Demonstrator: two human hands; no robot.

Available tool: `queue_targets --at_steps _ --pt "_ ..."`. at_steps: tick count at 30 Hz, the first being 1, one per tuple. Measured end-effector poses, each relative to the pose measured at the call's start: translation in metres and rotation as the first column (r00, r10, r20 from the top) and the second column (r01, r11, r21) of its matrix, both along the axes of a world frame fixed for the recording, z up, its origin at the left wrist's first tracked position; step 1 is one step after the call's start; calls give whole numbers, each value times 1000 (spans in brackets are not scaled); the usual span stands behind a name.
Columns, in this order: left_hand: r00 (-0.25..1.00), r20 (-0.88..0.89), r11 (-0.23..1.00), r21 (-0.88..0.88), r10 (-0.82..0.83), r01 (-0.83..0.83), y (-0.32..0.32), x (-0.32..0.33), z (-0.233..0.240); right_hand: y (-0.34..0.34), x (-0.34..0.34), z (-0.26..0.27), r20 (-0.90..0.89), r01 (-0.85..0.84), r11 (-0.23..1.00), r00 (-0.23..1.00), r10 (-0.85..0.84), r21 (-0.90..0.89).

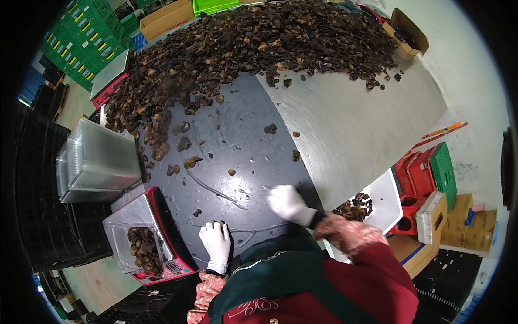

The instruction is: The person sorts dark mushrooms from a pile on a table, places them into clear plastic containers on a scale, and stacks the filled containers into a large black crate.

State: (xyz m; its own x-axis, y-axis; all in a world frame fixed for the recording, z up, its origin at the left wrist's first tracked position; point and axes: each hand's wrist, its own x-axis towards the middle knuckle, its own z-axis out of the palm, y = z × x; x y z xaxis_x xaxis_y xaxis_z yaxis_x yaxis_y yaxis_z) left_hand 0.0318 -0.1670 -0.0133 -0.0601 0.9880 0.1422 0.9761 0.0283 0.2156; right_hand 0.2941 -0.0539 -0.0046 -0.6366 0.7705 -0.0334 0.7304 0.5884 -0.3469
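My left hand (216, 245), in a white glove, rests at the near edge of the dark tabletop (251, 154), its fingers curled down and close together. Beneath its palm the view is blocked. My right hand (288, 204), also gloved in white, is blurred over the near right of the dark surface; whether it holds anything is hidden. Left of my left hand stands a red-framed digital scale (184, 265). A clear plastic tray (117, 247) sits on it, partly filled with dark brown pieces that look like wood ear mushrooms (143, 253).
A broad heap of the same mushrooms (243, 44) covers the far side. Stacked clear trays (107, 158) stand left, near a second scale (111, 79). A steel sheet (348, 133) lies right, above a white tub (390, 202). Green crates (85, 44) rise behind.
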Motion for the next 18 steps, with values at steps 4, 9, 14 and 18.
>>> queue_targets --at_steps 4,9,14,18 --pt "999 45 997 70 11 -14 -1 5 0 -63 131 38 326 186 981 925 -193 53" --pt "962 270 999 8 40 -44 -3 -1 18 -34 145 62 568 373 920 785 -247 -116" --pt "940 338 990 140 -32 -16 -7 -15 54 45 51 38 -122 430 875 903 -413 221" --pt "900 435 992 90 42 -90 -30 -24 58 90 54 -5 -63 353 912 935 -348 211"
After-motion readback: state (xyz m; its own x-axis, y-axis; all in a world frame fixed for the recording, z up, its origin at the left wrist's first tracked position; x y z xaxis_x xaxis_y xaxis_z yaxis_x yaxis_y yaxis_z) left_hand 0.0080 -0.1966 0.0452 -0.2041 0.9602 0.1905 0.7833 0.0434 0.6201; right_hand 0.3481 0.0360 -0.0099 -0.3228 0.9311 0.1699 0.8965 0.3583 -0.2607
